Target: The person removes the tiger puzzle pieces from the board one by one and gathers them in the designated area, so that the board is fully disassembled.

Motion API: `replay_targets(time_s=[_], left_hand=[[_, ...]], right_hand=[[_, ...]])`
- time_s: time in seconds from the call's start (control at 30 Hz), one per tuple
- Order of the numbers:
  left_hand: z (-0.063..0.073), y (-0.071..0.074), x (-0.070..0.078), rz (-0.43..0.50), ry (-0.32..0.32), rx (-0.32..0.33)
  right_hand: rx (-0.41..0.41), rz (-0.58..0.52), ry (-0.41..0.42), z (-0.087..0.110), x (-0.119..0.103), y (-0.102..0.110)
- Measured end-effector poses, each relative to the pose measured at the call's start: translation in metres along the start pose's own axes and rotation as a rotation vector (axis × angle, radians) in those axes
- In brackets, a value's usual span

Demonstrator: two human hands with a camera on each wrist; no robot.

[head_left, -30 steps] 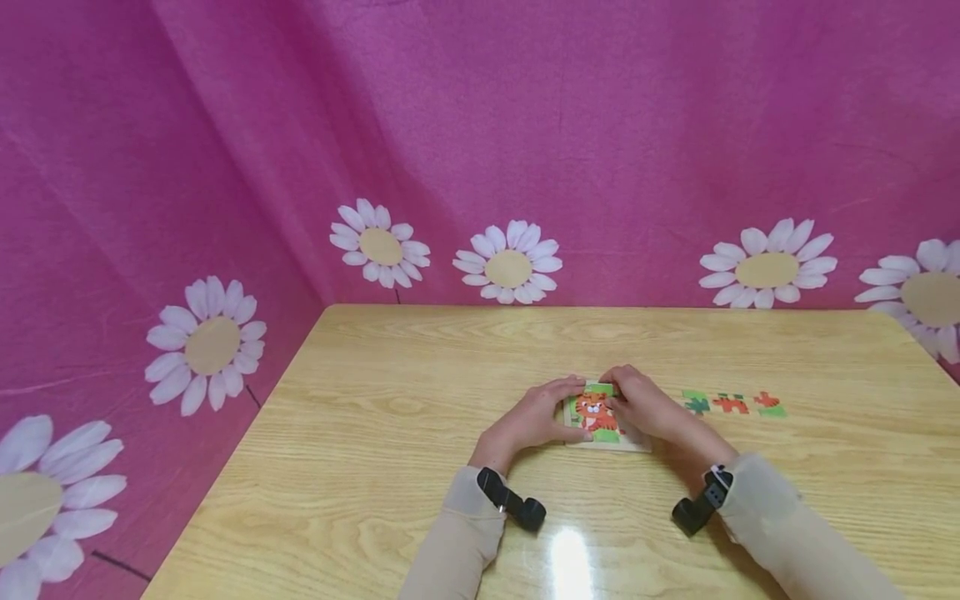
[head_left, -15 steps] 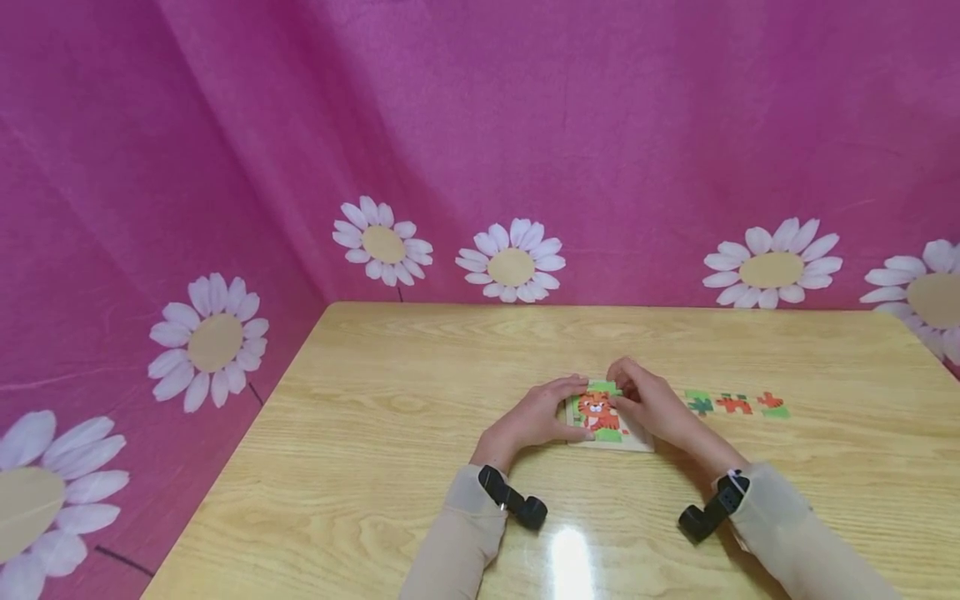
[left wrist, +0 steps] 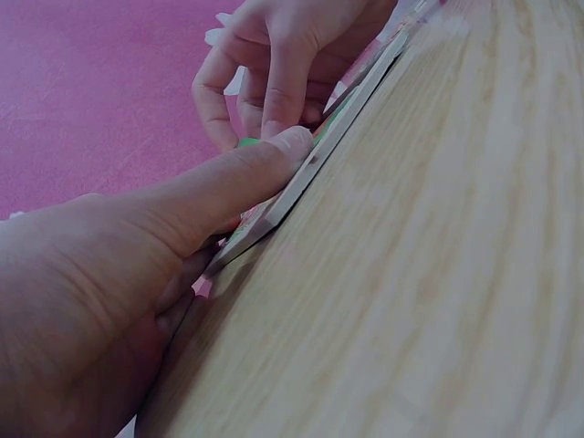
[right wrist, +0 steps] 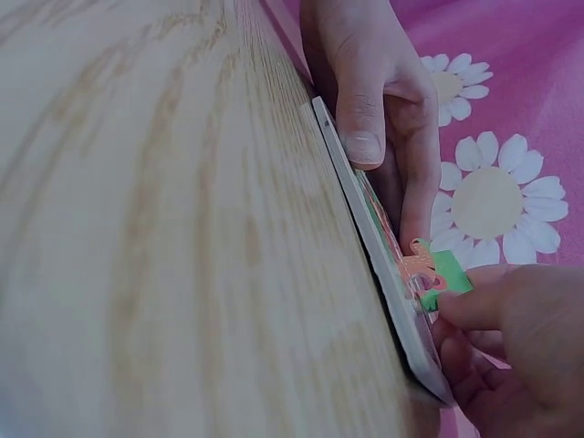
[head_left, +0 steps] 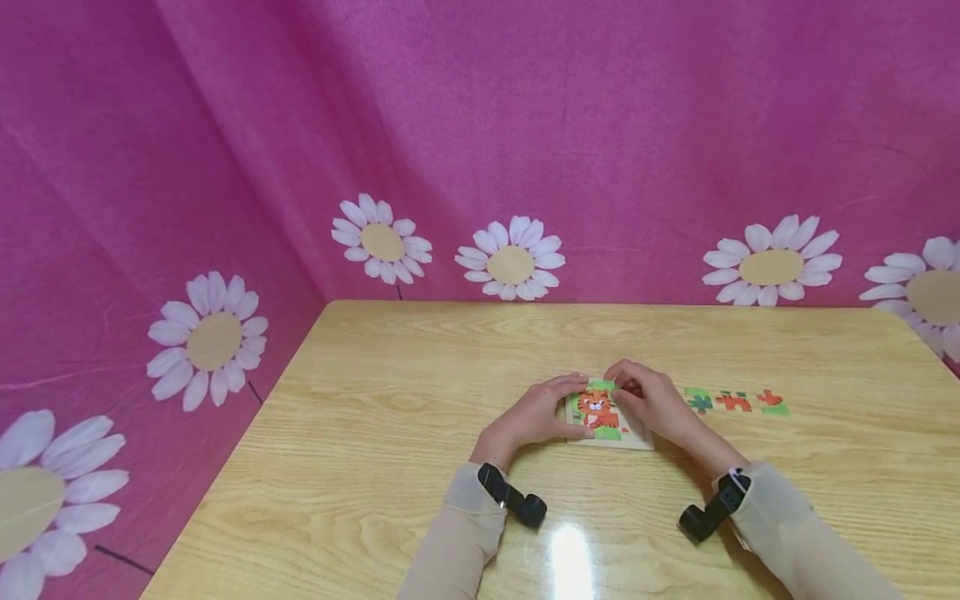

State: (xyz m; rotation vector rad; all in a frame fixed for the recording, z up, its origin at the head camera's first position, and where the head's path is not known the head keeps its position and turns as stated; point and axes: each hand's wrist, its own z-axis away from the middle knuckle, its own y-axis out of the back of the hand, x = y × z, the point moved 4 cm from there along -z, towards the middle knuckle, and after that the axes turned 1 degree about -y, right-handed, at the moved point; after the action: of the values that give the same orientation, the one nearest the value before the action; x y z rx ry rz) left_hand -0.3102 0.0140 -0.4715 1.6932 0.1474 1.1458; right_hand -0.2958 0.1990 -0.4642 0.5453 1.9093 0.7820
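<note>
A framed jigsaw puzzle [head_left: 633, 444] with an orange tiger on green lies on the table before me. My left hand [head_left: 531, 417] holds its left side, fingers toward the far edge and thumb at the near edge. In the left wrist view, that thumb [left wrist: 265, 169] lies on the frame's rim. My right hand [head_left: 662, 410] is over the board's right side. Between its thumb and fingers, the right wrist view shows a green and orange puzzle piece [right wrist: 449, 271], tilted up from the board. Bare board shows at the right of the fitted pieces.
Right of the board lie loose puzzle pieces: a green one [head_left: 698, 402], an orange one [head_left: 733, 402] and an orange and green one [head_left: 772, 403]. The wooden table [head_left: 375, 467] meets a pink flowered cloth [head_left: 630, 150] at the back and left.
My right hand has drawn slightly right, off the fitted pieces, uncovering more of the tiger picture. The left hand keeps its hold on the board.
</note>
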Motion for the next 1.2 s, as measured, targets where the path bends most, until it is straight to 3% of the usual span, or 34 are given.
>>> replay_targets(time_s=[0.47, 0.87, 1.2], left_hand=[[0.0, 0.0, 0.001, -0.007, -0.008, -0.004], [0.002, 0.001, 0.003, 0.01, 0.001, -0.001], [0.001, 0.002, 0.001, 0.015, 0.001, -0.003]], right_hand=[[0.068, -0.052, -0.045, 0.003, 0.003, 0.005], [0.026, -0.146, -0.137, 0.006, 0.007, 0.007], [0.03, -0.168, -0.146, 0.012, 0.006, 0.012]])
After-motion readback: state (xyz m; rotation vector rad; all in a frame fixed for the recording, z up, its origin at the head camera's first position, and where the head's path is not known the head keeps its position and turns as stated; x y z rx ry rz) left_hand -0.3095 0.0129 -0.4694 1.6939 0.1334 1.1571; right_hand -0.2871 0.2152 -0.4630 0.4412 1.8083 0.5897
